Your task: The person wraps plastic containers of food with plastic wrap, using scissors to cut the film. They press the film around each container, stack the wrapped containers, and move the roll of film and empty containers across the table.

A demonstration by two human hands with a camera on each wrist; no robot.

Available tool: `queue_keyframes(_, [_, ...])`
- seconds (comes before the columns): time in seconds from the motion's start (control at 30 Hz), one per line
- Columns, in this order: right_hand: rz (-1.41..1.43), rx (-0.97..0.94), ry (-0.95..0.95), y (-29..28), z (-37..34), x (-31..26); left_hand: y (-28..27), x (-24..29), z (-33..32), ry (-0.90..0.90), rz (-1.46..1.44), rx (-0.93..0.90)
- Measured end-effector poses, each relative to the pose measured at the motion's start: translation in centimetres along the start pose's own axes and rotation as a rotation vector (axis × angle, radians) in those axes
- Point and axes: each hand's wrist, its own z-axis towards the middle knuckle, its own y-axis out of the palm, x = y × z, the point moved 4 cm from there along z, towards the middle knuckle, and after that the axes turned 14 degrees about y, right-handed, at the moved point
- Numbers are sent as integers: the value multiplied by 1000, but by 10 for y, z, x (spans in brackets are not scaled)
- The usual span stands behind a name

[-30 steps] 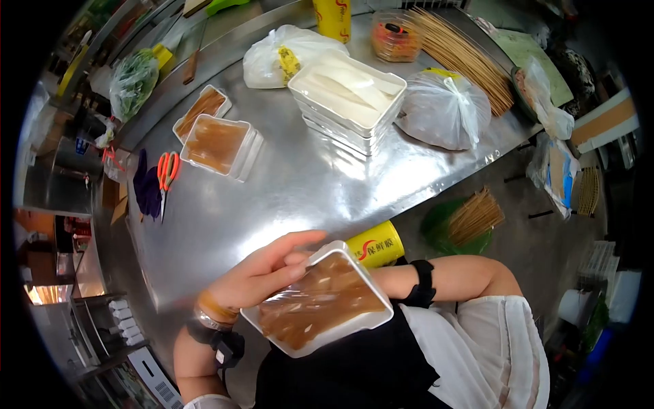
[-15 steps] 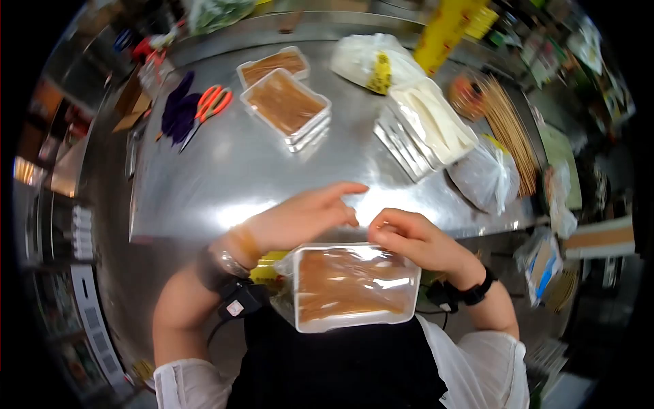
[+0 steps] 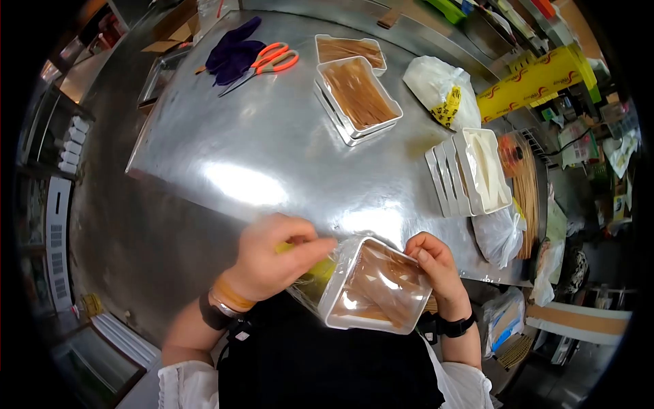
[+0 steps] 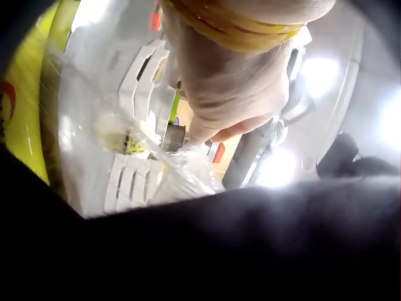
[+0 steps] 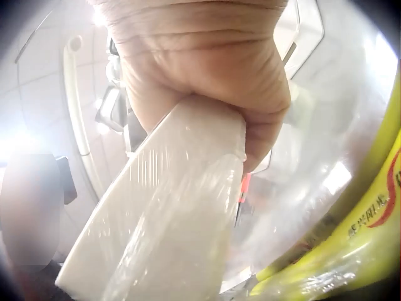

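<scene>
In the head view a white tray (image 3: 345, 286) of brown strips is held tilted in front of the black apron, with clear film stretched over its top. My right hand (image 3: 436, 264) grips its right upper corner, thumb on the rim. From the right wrist view, the tray's white underside (image 5: 182, 163) shows film lying across it. My left hand (image 3: 272, 255) is at the tray's left side, thumb and fingers pinching the film's edge. Bunched cling film (image 4: 191, 172) hangs under those fingertips in the left wrist view. A yellow cling film roll (image 5: 369, 219) lies below the tray, partly hidden.
On the steel table (image 3: 204, 136) are wrapped trays (image 3: 357, 92) of brown strips, orange-handled scissors (image 3: 276, 58) and a purple cloth (image 3: 231, 54). To the right stand stacked white trays (image 3: 487, 174), plastic bags (image 3: 443, 88), skewers (image 3: 524, 204) and an upright yellow roll (image 3: 535, 88).
The tray has turned, and my right hand, hidden behind it at first, now grips its right corner. My left hand has gone from the tray's upper edge to film at its left side.
</scene>
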Motion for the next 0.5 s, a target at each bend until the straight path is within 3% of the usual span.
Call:
queue_keyframes(0.13, [33, 18, 33, 5, -4, -1, 10, -8, -5, -1, 135, 77])
queue_keyframes(0.23, [29, 0, 15, 10, -2, 2, 27, -37, -24, -567, -321, 369])
queue_keyframes(0.33, [14, 8, -15, 10, -6, -7, 52, -53, -46, -1159, -1181, 632])
queue_keyframes(0.5, [10, 4, -5, 9, -3, -6, 52, -50, -44, -1200, -1417, 698])
